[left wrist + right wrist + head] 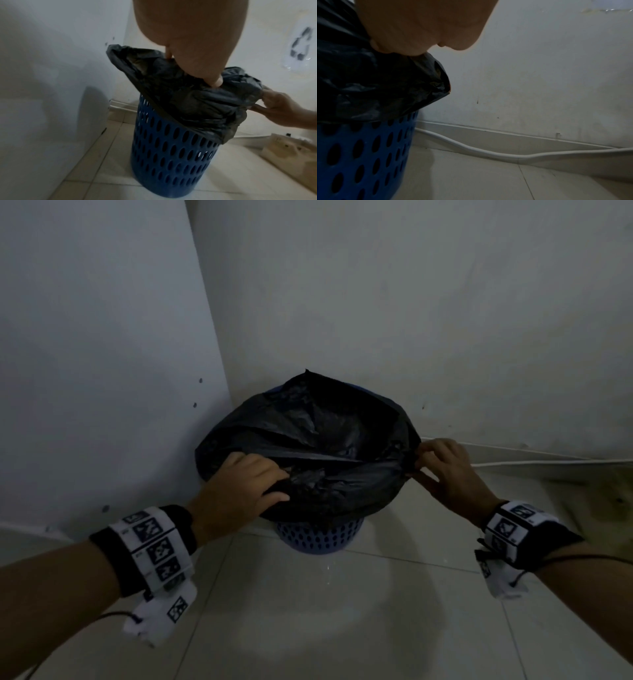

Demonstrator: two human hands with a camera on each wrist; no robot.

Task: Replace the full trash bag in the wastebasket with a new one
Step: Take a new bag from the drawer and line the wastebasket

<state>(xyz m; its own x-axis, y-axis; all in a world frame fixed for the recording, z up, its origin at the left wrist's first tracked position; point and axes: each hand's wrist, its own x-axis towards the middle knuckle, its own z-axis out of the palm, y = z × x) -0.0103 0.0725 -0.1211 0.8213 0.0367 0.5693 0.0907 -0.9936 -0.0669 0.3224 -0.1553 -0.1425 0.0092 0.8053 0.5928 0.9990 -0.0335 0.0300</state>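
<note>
A blue perforated wastebasket (pixel 320 537) stands on the floor in a corner. A black trash bag (pixel 325 436) lines it, with its edge folded over the rim. My left hand (pixel 281 486) grips a bunch of the bag's edge at the near left of the rim. My right hand (pixel 416 465) pinches the edge at the right side and pulls it outward. In the left wrist view my left hand (pixel 192 67) is curled into the bag (pixel 188 102) above the wastebasket (pixel 171 155). In the right wrist view my right hand (pixel 406 50) holds the crumpled bag (pixel 376 88) over the wastebasket (pixel 359 155). The bag's contents are hidden.
A white panel (pixel 102 354) stands close on the left and a wall (pixel 411 302) behind. A white cable (pixel 488 152) lies along the baseboard to the right. A beige object (pixel 288 151) lies on the floor at the right. Tiled floor (pixel 325 611) lies in front.
</note>
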